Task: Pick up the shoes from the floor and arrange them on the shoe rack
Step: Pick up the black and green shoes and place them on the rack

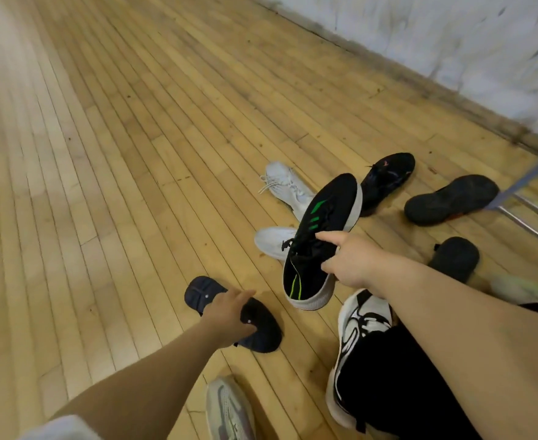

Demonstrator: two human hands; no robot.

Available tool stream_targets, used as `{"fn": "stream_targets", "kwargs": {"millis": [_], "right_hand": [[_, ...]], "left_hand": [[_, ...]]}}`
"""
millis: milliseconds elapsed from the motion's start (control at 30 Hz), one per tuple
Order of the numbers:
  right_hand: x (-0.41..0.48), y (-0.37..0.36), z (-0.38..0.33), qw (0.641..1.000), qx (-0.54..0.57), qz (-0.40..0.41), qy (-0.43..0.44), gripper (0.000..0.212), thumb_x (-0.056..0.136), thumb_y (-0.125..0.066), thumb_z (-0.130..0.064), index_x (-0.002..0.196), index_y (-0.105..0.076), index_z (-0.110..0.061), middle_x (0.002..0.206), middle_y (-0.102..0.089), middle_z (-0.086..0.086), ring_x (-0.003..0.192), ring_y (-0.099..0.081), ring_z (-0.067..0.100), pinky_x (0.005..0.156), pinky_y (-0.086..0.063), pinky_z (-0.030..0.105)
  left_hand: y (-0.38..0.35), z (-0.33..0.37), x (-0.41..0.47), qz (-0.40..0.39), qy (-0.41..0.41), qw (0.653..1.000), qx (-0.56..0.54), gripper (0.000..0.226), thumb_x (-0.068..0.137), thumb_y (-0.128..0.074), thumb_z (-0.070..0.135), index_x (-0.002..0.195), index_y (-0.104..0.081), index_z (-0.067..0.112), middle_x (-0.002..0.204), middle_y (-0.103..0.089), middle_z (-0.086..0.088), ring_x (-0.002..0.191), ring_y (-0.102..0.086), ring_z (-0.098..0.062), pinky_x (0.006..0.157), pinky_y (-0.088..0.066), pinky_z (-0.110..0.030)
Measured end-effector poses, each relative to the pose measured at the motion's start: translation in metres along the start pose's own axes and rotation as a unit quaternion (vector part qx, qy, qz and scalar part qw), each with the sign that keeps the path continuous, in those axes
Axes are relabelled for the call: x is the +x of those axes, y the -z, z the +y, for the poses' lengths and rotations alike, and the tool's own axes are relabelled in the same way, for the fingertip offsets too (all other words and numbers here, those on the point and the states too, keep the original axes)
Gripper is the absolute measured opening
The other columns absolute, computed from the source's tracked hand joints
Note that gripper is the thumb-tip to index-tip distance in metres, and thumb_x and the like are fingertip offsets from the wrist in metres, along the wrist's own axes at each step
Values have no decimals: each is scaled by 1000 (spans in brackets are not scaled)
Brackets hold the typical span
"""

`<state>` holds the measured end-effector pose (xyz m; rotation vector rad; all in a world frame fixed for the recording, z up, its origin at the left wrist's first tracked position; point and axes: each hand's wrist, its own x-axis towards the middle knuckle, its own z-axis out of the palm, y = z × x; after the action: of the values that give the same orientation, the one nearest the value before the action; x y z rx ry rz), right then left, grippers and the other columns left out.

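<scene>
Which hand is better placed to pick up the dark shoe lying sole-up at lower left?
Left. The left hand is already on the sole-up shoe, fingers spread over it. The right hand is busy holding the black shoe with green stripes off the floor.

Black sneaker (320, 236) in right hand (353, 262), above floor (134, 154)

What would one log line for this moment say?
right hand: holds green-striped shoe | left hand: on dark shoe | rack: unfilled
</scene>
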<state>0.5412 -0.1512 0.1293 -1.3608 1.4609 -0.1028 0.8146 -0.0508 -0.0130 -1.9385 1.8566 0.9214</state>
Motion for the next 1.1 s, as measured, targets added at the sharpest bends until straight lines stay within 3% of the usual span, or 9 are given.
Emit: {"fn": "stream_targets", "kwargs": {"millis": [100,267,400,533,600,700,833,1033,1100], "right_hand": [[0,-3,-2,996,-89,-24,19,63,94,-58,-4,151,-46,-26,144,-55,7,110,-55,18,87,-44,23],[5,1,3,987,-148,-56,-15,61,93,-58,-4,150,-47,-24,145,-54,7,132,-52,26,92,-39,24],[11,7,7,985,-159,-49,-43,58,97,-54,-2,152,-44,-18,147,-52,5,130,-54,22,87,-41,18],[15,16,7,992,-102,-19,-67,59,99,-53,1,154,-41,-15,122,-59,-2,85,-55,9,63,-42,12],[15,21,8,995,-55,10,-78,59,97,-54,5,152,-45,-15,133,-58,7,85,-54,12,58,-44,13],[9,28,4,989,59,78,-110,59,97,-51,6,148,-51,-25,123,-58,11,92,-59,22,69,-57,24],[-2,42,-4,983,71,126,-111,59,99,-49,3,149,-49,-28,124,-62,10,110,-63,31,93,-58,50],[-47,77,-21,982,45,180,-43,56,92,-56,0,143,-54,-22,136,-60,15,102,-57,23,95,-54,43],[-66,94,-32,979,33,201,-20,55,93,-58,-2,143,-55,-25,131,-62,10,99,-56,19,85,-55,38]], "left_hand": [[-15,-13,11,-69,-69,979,180,104,79,-73,59,161,-10,46,170,-21,7,155,-21,-31,120,-25,-60],[-32,-35,14,-77,-99,955,270,107,90,-74,40,160,6,49,174,8,8,160,1,-30,125,-6,-63],[-29,-32,18,-35,-100,968,226,93,99,-64,30,160,3,49,173,-7,10,158,-11,-30,125,-13,-58],[-13,-15,20,7,-130,975,179,86,102,-57,23,162,1,44,165,-36,3,147,-38,-29,118,-35,-46],[4,-1,20,59,-89,989,99,97,96,-60,11,161,2,48,135,-62,0,113,-62,-25,92,-51,-36],[22,14,24,108,3,991,-84,80,103,-43,21,155,-1,63,101,-69,0,80,-63,-20,71,-51,-34],[31,36,19,157,44,912,-376,57,106,-42,15,152,-41,50,124,-68,8,113,-66,-19,89,-47,-24],[103,98,-9,198,-55,844,-496,48,107,-43,1,146,-55,25,120,-66,14,105,-63,6,93,-49,-8],[139,121,-22,210,-92,832,-505,46,110,-36,3,143,-56,28,118,-64,19,101,-61,11,91,-49,-6]]}}
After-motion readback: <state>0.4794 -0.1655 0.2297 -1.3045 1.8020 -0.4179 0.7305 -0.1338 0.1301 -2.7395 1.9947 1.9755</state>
